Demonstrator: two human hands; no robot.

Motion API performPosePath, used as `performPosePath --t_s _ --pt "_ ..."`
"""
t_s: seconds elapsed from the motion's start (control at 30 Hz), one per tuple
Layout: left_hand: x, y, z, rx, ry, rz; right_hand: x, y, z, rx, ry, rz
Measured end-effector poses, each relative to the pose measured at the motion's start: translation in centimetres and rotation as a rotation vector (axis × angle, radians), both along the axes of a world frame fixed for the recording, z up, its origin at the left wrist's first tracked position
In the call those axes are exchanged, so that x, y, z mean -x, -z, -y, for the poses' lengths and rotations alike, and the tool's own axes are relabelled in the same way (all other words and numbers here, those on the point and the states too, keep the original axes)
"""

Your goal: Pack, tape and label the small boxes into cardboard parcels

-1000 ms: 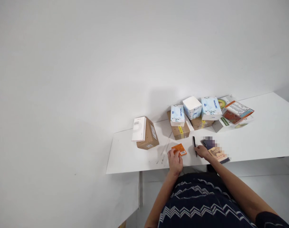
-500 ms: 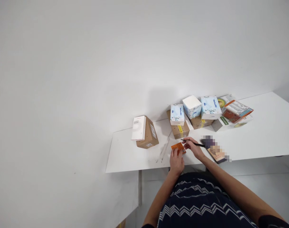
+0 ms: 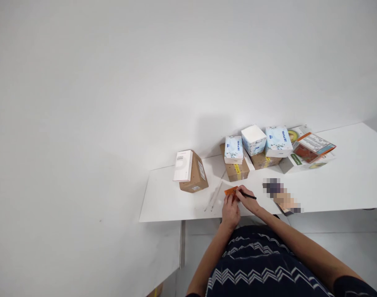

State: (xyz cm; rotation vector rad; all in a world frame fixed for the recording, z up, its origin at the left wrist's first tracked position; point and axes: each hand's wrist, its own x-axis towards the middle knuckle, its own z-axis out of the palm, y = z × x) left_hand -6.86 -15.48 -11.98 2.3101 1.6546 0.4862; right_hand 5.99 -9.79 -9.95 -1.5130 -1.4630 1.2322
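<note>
An orange card-like piece (image 3: 230,191) lies on the table near its front edge, partly hidden under my fingers. My left hand (image 3: 231,210) grips its near side, fingers curled over it. Above its right side, my right hand (image 3: 247,199) is closed around a slim black pen (image 3: 250,195). The pen's back end points right, and its tip is hidden at the card. Both hands nearly meet there.
On the white table (image 3: 163,202), a brown carton (image 3: 193,175) with a white box (image 3: 182,165) stands at left. Tissue packs (image 3: 233,149) rest on brown cartons (image 3: 238,171) behind my hands. At right are an orange-edged package (image 3: 314,146) and a blurred flat item (image 3: 281,196).
My right hand has moved slightly left and down with the pen, onto the orange card. My left hand stays on it. The view has shifted slightly.
</note>
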Motion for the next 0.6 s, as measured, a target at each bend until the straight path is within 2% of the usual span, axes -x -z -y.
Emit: performPosePath --t_s 0.2,0.37,0.43,0.53,0.6 --pt "0.0 0.1 0.0 0.001 0.0 0.008 0.1 -0.1 -0.2 -0.016 -0.019 0.059" --pt "0.1 0.0 -0.1 -0.008 0.004 0.009 0.1 -0.1 -0.2 0.001 -0.013 -0.002" --pt "0.1 -0.1 -0.1 -0.004 -0.008 0.006 0.1 0.1 -0.2 0.018 0.038 -0.075" --pt "0.0 -0.3 0.0 0.015 -0.035 -0.007 -0.4 0.7 -0.4 0.079 0.182 -0.214" --pt "-0.1 -0.3 0.0 0.026 -0.049 -0.013 -1.2 1.4 -0.7 0.14 0.285 -0.23"
